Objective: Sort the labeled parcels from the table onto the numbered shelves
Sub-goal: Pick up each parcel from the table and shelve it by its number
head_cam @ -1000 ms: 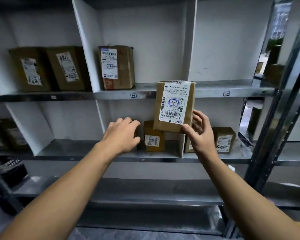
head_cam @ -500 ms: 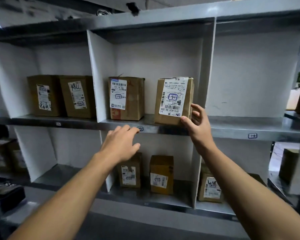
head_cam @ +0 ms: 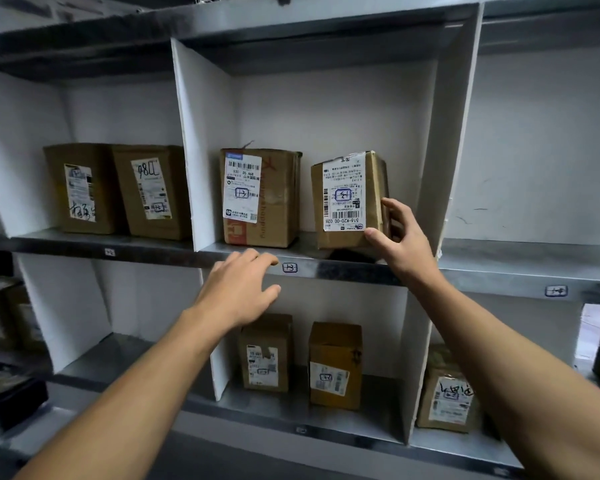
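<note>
**Parcel going into the tagged bay**

Through the head camera, we held the parcel (head_cam: 347,199) in the middle bay of the upper shelf (head_cam: 361,270), right of another box (head_cam: 260,199) and near the white divider (head_cam: 433,168). Our right hand (head_cam: 399,237) gripped its lower right corner, thumb on the labelled face and fingers (head_cam: 392,206) curled round the side, which kept the label facing out. A dark gap under its base suggested a tilt, so it was not yet sitting flat. Its boxed mark seemed to match the tag (head_cam: 289,267) on the shelf edge, which would explain this bay. Our left hand (head_cam: 239,292) hovered empty before that edge, fingers loosely spread, probably ready to steady things.
</note>
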Demonstrator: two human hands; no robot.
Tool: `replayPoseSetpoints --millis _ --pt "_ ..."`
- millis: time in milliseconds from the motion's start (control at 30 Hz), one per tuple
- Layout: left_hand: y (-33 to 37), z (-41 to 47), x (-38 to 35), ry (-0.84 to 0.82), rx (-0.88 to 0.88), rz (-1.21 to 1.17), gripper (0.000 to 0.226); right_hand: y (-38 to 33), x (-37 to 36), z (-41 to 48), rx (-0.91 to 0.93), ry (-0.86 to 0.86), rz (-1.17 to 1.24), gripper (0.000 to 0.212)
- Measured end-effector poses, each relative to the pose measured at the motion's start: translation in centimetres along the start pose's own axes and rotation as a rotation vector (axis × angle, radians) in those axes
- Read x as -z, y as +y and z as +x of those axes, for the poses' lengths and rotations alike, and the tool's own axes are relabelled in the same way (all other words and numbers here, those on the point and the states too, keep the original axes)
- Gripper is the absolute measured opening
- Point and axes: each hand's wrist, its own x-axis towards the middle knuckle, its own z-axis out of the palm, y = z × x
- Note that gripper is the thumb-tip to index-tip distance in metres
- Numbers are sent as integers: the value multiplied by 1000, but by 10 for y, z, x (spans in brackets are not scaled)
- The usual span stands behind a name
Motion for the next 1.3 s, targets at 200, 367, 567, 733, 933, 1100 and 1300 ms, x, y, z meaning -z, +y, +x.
replayPoseSetpoints --millis 200,367,567,733,933,1100,1300 --pt "-2 20 -1 5 -69 -47 49 -5 -7 14 -101 -28 -113 67" --pt "-10 30 -1 21 -109 -68 50 -11 -22 21 -205 41 -131 74" --pt "-20 34 -3 22 -138 -93 50 -13 -42 23 -279 85 -224 75" --pt "-33 33 -9 1 -134 -62 49 -17 -48 23 -328 107 -360 70" --pt "-47 33 -13 -12 -144 -57 51 -20 -51 21 -344 126 -418 69" --pt "-54 29 -14 -16 -163 -88 52 -22 -51 12 -287 171 -413 69" --pt "-58 20 -24 -5 -220 -178 50 -28 -52 -25 -126 263 -386 50"
